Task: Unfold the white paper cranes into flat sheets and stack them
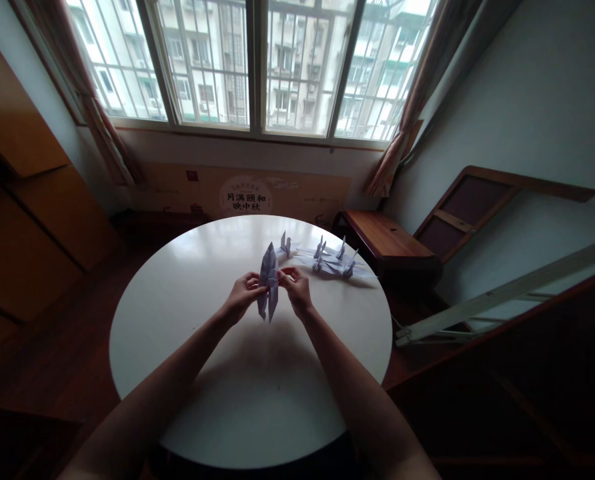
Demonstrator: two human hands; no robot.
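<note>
A folded pale paper piece (269, 273), shaped like a long diamond with two points hanging down, is held upright above the table between both hands. My left hand (245, 293) pinches its left side, with thumb and fingers closed on the paper. On the other side my right hand (295, 285) grips the right edge between thumb and fingertips. Just beyond it stands a single folded paper crane (285, 247). Several more paper cranes (330, 259) are grouped to the right, their wings overlapping.
The round white table (167, 320) lies under my forearms. A wooden bench (385, 233) stands behind it at the right, near a leaning folded wooden frame (470, 207). Cabinets (27, 227) line the left side. A barred window (257, 67) with curtains is ahead.
</note>
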